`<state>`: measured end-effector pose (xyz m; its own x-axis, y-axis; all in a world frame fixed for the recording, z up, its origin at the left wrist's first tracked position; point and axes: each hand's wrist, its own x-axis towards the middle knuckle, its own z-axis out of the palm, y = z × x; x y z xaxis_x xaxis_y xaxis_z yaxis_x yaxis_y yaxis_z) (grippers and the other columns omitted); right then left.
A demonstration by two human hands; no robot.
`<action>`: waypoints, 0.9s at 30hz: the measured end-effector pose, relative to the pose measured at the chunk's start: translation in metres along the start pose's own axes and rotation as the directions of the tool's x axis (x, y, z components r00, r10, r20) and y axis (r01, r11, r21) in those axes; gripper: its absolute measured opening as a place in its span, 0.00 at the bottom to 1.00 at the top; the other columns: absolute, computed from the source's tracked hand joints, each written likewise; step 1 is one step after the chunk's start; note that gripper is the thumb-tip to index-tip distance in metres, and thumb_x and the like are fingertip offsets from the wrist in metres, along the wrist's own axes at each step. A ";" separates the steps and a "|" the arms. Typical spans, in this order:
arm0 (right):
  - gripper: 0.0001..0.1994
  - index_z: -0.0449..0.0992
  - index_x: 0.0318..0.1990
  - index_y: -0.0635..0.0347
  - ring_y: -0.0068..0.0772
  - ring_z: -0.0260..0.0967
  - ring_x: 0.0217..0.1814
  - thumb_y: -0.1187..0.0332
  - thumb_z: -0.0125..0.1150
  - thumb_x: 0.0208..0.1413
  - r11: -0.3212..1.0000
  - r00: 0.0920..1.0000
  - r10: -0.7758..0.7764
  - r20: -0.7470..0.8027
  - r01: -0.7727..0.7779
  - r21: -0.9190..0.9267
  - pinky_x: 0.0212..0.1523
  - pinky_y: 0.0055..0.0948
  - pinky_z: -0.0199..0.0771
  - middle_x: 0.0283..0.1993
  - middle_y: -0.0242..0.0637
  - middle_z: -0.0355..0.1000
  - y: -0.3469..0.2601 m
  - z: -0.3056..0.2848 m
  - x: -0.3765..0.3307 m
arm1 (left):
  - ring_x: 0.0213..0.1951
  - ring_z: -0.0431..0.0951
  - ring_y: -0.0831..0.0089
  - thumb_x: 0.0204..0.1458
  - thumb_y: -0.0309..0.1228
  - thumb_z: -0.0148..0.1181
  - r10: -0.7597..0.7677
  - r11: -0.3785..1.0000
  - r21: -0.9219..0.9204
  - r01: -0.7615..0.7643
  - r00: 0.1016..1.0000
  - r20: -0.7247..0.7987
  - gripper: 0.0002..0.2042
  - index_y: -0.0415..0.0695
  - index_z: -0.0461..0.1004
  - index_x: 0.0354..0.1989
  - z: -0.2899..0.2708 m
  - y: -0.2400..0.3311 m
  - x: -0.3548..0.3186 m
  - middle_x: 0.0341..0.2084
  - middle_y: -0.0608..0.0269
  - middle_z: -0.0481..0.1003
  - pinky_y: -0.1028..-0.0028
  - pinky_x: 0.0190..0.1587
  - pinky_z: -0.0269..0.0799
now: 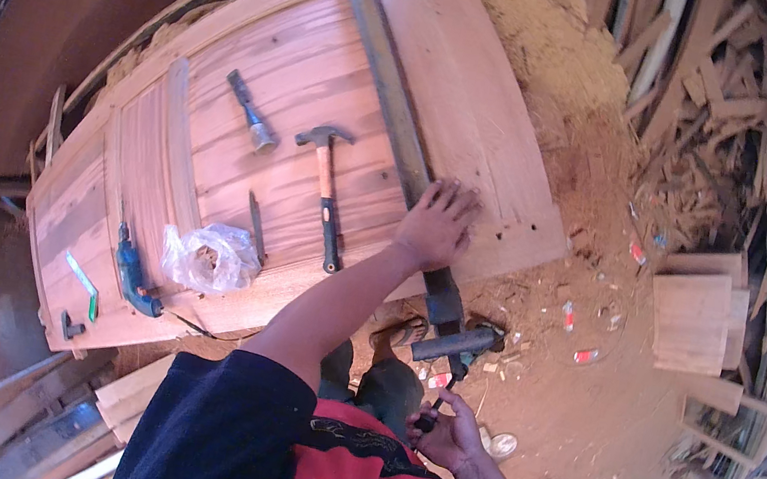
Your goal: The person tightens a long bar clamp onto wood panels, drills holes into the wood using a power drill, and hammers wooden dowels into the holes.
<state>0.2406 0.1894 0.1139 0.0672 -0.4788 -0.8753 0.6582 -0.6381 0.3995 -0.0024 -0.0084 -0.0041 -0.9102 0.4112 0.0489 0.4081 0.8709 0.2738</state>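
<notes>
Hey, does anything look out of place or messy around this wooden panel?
Yes, the ground to the right of the wooden panel: small red-and-white scraps, perhaps wrappers, lie scattered there. They look odd because their bright colours suggest litter rather than wood waste.

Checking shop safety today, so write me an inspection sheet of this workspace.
Surface: wooden panel, tools lying on it
Job's things: long bar clamp across the panel
Clutter: hammer, drill, clear plastic bag on the panel
Hands: left hand lies over clamp and panel; right hand holds a small dark part by the clamp's near end
Cables: dark cord, apparently from the drill
Surroundings: scrap wood pile, sawdust
</notes>
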 end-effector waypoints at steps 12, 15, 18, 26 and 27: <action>0.10 0.72 0.42 0.60 0.25 0.62 0.26 0.66 0.65 0.62 0.015 0.045 -0.998 0.036 0.806 -0.592 0.27 0.26 0.62 0.25 0.31 0.66 0.104 -0.012 0.073 | 0.74 0.53 0.54 0.64 0.45 0.40 0.007 0.999 0.050 -0.010 0.998 0.057 0.28 0.48 0.62 0.70 -0.001 0.003 -0.005 0.72 0.58 0.58 0.50 0.75 0.39; 0.11 0.71 0.35 0.61 0.20 0.59 0.22 0.65 0.65 0.63 -0.421 -0.438 -0.882 0.177 0.557 -0.716 0.21 0.26 0.58 0.27 0.30 0.66 0.098 -0.019 0.102 | 0.73 0.54 0.53 0.64 0.44 0.40 0.021 0.998 0.065 -0.023 0.999 0.039 0.27 0.48 0.62 0.70 0.003 0.003 -0.006 0.72 0.57 0.58 0.50 0.75 0.40; 0.10 0.68 0.33 0.64 0.29 0.64 0.30 0.69 0.56 0.65 -0.580 -0.713 -0.640 0.288 0.202 -0.789 0.30 0.29 0.64 0.28 0.37 0.66 0.081 -0.014 0.115 | 0.72 0.56 0.52 0.64 0.44 0.42 0.018 0.998 0.053 -0.018 1.000 -0.013 0.26 0.48 0.63 0.69 0.006 0.004 -0.004 0.70 0.56 0.60 0.49 0.74 0.43; 0.12 0.66 0.28 0.64 0.33 0.65 0.25 0.69 0.50 0.64 -0.622 -0.727 -0.686 -0.003 0.589 -0.515 0.29 0.32 0.67 0.25 0.40 0.68 0.063 0.003 0.136 | 0.73 0.54 0.51 0.64 0.44 0.44 0.027 0.998 0.060 -0.031 0.998 0.056 0.26 0.48 0.63 0.69 0.003 0.004 -0.001 0.70 0.55 0.59 0.49 0.74 0.41; 0.13 0.65 0.27 0.65 0.29 0.63 0.24 0.67 0.51 0.63 -0.634 -0.739 -0.674 -0.006 0.583 -0.507 0.26 0.30 0.65 0.24 0.39 0.68 0.060 0.002 0.136 | 0.73 0.54 0.51 0.64 0.44 0.44 0.017 0.998 0.066 -0.022 0.996 0.083 0.26 0.48 0.63 0.69 0.002 0.005 0.000 0.71 0.55 0.59 0.49 0.74 0.41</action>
<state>0.2881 0.0845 0.0195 -0.4885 0.7875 0.3758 0.0020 0.4317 -0.9020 -0.0002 -0.0039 -0.0051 -0.8943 0.4468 -0.0261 0.4322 0.8774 0.2083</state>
